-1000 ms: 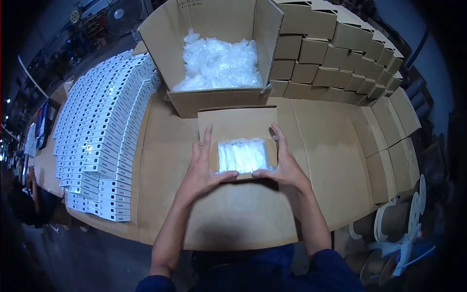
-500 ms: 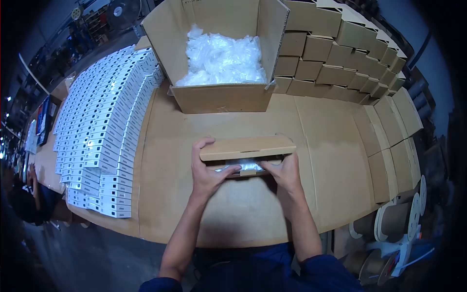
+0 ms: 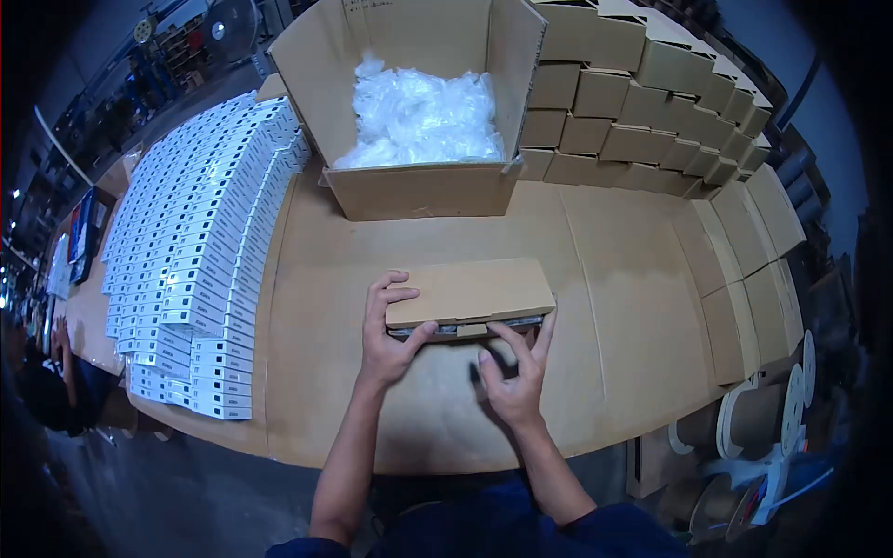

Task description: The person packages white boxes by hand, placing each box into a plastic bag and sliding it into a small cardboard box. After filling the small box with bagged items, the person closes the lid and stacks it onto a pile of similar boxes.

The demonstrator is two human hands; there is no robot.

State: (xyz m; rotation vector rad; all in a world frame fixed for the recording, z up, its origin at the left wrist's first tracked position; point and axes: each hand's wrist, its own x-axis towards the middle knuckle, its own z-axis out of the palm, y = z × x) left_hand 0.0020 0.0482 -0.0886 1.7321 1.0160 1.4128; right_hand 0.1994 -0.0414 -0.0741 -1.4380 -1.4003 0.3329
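Note:
A small brown cardboard box (image 3: 474,288) sits in front of me with its lid nearly down. A narrow gap along its front edge shows a thin strip of shiny clear wrapping, and a small tuck tab (image 3: 473,329) sticks out at the middle. My left hand (image 3: 391,325) grips the box's left end, fingers over the lid and thumb at the front edge. At the right front, my right hand (image 3: 517,367) has its index finger by the tab and other fingers against the right end; its thumb is off the box.
An open carton (image 3: 423,191) of clear plastic-wrapped items stands behind. White labelled boxes (image 3: 200,251) are piled at left, brown boxes (image 3: 642,112) at back right and more brown boxes (image 3: 744,270) at right. Spools (image 3: 763,409) stand beyond the table (image 3: 326,400); another person's arm (image 3: 65,353) is far left.
The lid has come down over the box, nearly hiding the clear wrapping. My right hand has shifted down and left from the right corner, its index finger now at the front tab.

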